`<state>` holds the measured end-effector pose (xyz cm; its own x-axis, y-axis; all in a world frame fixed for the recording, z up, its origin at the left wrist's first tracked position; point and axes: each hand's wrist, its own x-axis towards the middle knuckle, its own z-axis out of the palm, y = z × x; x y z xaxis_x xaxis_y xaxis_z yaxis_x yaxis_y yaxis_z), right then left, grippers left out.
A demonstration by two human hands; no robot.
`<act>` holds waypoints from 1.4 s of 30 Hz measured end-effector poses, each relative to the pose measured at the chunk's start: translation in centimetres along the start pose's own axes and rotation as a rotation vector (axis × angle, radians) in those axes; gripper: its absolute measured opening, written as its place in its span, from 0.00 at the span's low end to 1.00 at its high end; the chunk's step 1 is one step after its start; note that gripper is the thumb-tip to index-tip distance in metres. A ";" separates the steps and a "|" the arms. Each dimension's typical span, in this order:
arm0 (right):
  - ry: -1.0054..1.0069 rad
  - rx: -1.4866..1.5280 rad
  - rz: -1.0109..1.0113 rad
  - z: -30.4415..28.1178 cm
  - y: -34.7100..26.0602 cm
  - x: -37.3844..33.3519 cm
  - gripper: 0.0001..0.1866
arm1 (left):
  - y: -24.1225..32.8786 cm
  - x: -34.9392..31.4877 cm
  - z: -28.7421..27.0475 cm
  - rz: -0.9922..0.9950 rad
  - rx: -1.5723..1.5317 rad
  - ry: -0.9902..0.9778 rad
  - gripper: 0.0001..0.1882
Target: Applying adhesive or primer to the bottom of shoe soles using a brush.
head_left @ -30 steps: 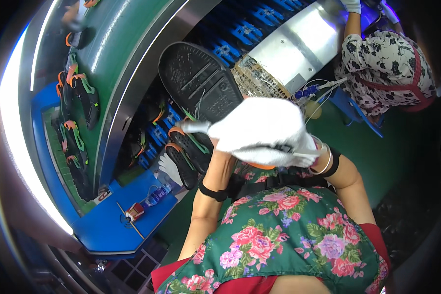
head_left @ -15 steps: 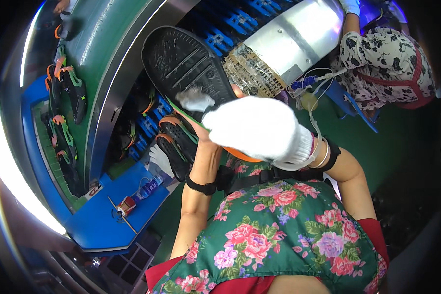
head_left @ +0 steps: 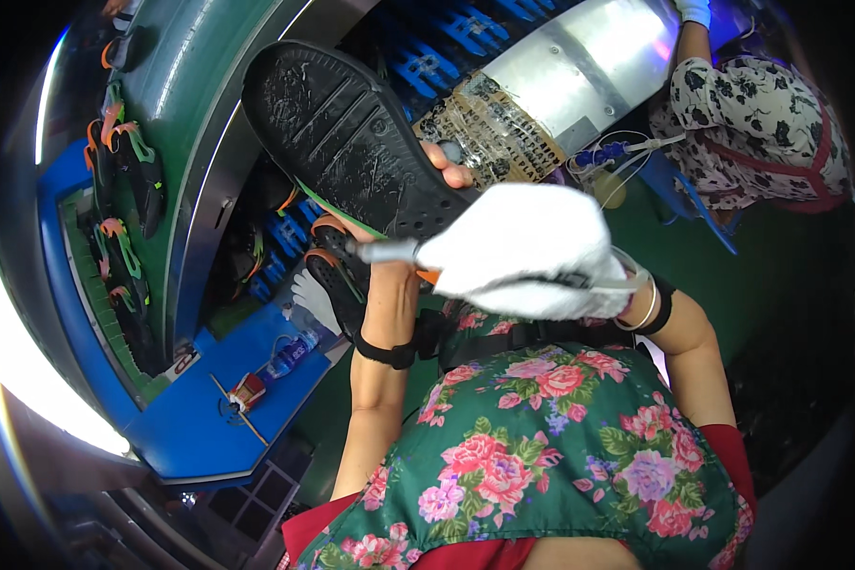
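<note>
Head view, and closest up it's the right hand in a white glove, closed around a slim grey tool whose blurred tip hangs in front of the left wrist; contact with the sole can't be told from here. Just beyond, the bare left hand is clamped on a black shoe, fingers over one edge, most of the palm tucked behind. That shoe is up in the air past the floral apron, sole facing the camera, long axis on a slant: broad toe end up and left, heel end down and right, disappearing behind the glove. And look at that sole! Glossy streaks cross the toe and middle, so I'd call work on this one well under way, the front seemingly covered; the heel is hidden, so what's left there I can't say. Past the left wrist, two more shoes with orange trim, a loose white glove beside them. Lower left, a blue table carries a bottle and a small red box. Farther out, a row of shoes lies along the green belt, and away to the upper right, beyond a taped metal housing, there's a co-worker in a patterned top.
</note>
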<state>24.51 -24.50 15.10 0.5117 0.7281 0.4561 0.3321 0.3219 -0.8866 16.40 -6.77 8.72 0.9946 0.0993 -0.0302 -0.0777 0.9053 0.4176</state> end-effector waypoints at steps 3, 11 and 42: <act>0.083 -0.190 -0.099 -0.4 0.7 -0.1 0.13 | 1.2 0.2 -0.2 -0.037 0.038 0.034 0.41; 0.086 0.030 0.054 -0.1 0.9 -0.4 0.10 | 1.2 0.6 -0.6 0.120 -0.038 0.007 0.54; 0.167 0.247 0.208 -0.9 2.5 -2.8 0.10 | 2.2 2.6 0.3 0.072 0.140 -0.025 0.39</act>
<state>24.64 -26.32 11.64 0.6770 0.6913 0.2524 0.0162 0.3289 -0.9442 18.82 -4.68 9.88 0.9883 0.1501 0.0259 -0.1402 0.8297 0.5403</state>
